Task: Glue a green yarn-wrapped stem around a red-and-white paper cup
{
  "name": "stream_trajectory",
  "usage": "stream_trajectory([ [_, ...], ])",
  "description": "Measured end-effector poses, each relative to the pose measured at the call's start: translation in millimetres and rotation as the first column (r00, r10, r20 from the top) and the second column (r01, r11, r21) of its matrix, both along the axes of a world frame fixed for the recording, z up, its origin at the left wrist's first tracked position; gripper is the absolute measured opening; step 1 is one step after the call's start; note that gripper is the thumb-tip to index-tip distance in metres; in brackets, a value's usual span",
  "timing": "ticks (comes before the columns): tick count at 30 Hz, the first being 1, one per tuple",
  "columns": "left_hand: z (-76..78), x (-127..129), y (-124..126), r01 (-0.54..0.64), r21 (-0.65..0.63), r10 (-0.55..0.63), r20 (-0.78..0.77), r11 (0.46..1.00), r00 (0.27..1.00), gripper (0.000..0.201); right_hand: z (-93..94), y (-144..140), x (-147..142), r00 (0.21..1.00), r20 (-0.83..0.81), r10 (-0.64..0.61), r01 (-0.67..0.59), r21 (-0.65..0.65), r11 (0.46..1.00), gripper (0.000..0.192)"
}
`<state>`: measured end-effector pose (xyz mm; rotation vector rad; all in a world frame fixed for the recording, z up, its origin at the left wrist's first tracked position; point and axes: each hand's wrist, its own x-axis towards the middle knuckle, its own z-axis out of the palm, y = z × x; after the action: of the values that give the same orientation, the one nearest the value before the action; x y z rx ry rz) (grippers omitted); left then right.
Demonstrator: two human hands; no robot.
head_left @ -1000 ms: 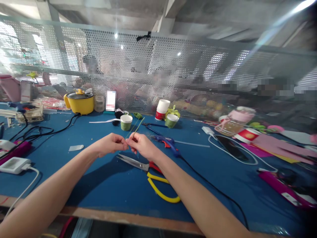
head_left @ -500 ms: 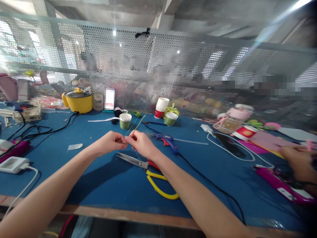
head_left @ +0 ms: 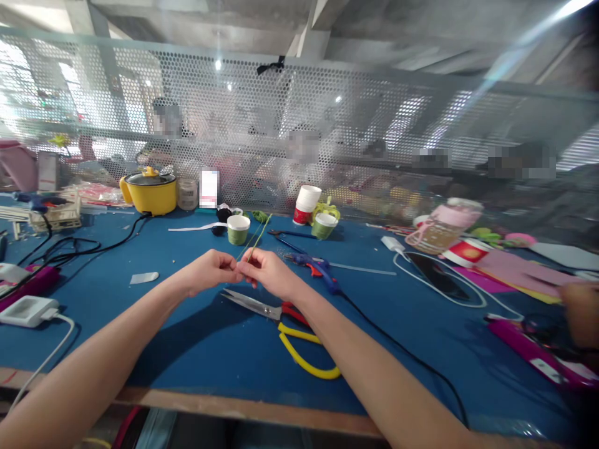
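My left hand (head_left: 211,272) and my right hand (head_left: 268,272) meet above the table, fingertips pinched together and touching. Thin green strands (head_left: 260,233), like yarn or covered wire, rise from between the fingers towards the upper right; their lower ends are hidden. Below my hands lies a pair of scissors (head_left: 256,307) with red and yellow handles, blades slightly apart and pointing left. A green and white paper cup (head_left: 238,231) stands just beyond my hands. To their right rests a blue glue gun (head_left: 311,265) with a red trigger.
Pliers (head_left: 294,234), stacked paper cups (head_left: 307,204) and a second green cup (head_left: 324,226) are at the back. A yellow pot (head_left: 150,192) stands far left. A phone (head_left: 435,274) with a white cable lies right. Another person's hand (head_left: 580,312) shows by a purple power strip (head_left: 538,355).
My fingertips have drawn closer together, and the green strands now lie nearer each other. The other person's hand at the right has moved towards the edge of view.
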<state>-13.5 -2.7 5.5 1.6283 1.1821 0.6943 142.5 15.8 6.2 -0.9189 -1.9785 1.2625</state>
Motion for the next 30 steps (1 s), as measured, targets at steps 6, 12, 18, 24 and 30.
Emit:
stream_trajectory([
  [6, -2.1, 1.3, 1.0, -0.015, 0.103, 0.017, -0.023, 0.995, 1.0, 0.017, -2.4, 1.4, 0.0, 0.993, 0.067, -0.097, 0.093, 0.064, 0.994, 0.024],
  [12, -1.3, 1.7, 1.0, -0.027, 0.145, 0.034, -0.047, 0.989, 0.998, 0.016, -3.0, 1.4, -0.5, 0.981, 0.103, -0.167, 0.153, 0.129, 0.98, 0.023],
  [18, -0.3, 1.9, 1.3, -0.023, 0.144, 0.031, -0.053, 0.989, 0.998, 0.014, -1.9, 0.6, -1.3, 0.963, 0.145, -0.225, 0.19, 0.223, 0.956, 0.023],
  [24, -4.7, 2.9, 2.1, -0.024, 0.142, 0.028, -0.024, 0.99, 0.999, 0.015, -5.7, 1.4, -2.3, 0.953, 0.138, -0.268, 0.227, 0.257, 0.939, 0.025],
  [30, -5.7, 2.8, 2.9, -0.051, 0.102, 0.051, 0.003, 0.993, 0.999, 0.019, -5.0, 2.7, -1.0, 0.982, 0.09, -0.167, 0.153, 0.141, 0.978, 0.025],
])
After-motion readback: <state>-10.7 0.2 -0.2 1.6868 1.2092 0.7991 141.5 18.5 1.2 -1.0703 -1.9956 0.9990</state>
